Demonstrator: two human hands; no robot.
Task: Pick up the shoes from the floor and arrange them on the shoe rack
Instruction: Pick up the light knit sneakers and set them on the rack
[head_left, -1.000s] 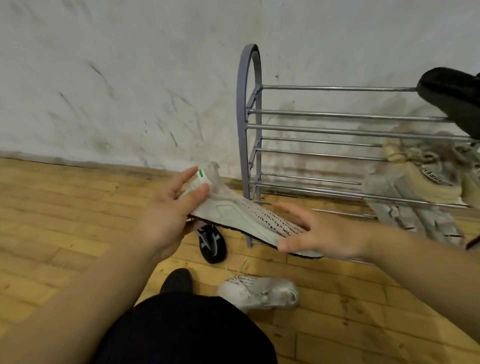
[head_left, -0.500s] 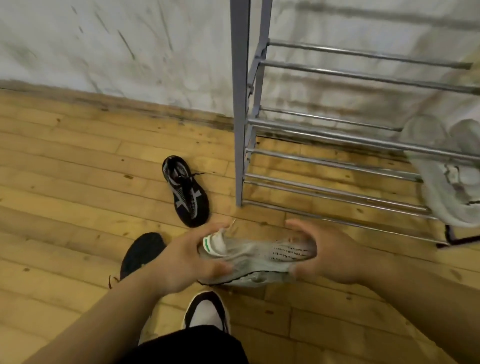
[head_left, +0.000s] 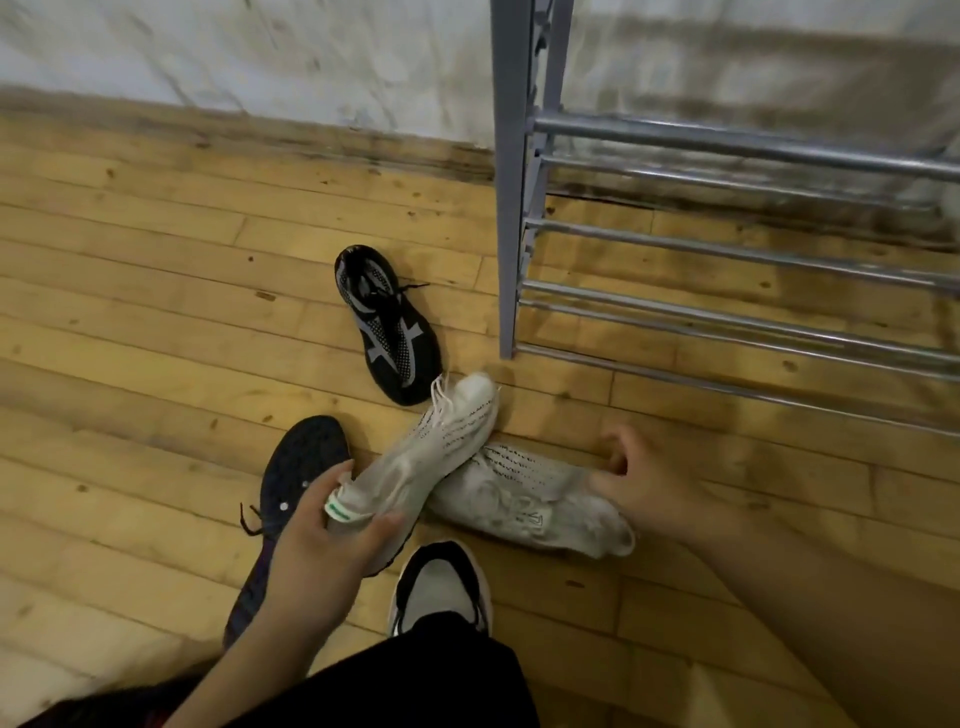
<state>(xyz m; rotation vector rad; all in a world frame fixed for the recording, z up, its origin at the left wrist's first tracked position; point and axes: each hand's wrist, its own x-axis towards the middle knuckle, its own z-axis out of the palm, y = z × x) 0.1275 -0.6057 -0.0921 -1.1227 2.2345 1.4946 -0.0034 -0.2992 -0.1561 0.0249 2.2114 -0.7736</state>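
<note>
So, the whole view has been tipped down toward the wood floor (head_left: 156, 312) compared with a second ago, when the pale knit shoe was being held up at rack height with both hands; the shoe rack (head_left: 727, 260) is now seen only as its grey upright and shiny round bars, and the lower bars in view are bare. That probably means the single shoe wasn't placed yet and its partner is being collected first. The second pale knit shoe (head_left: 530, 499) is lying on its side on the planks, heel end toward the right hand (head_left: 644, 483), which has let go of the first shoe and is curled at that heel, thumb lifted; whether it's actually gripped can't be told through the blur. The first pale knit shoe (head_left: 441, 452) is clamped at its green-tabbed heel by the left hand (head_left: 322, 540), toe pointed away, crossing over its partner. Soft stretchy mesh, floppy collars, so some sagging is to be expected. A black mesh shoe (head_left: 387, 322) with grey straps is left on the floor near the rack's foot, and another dark shoe (head_left: 296, 467) sits under the left hand.
</note>
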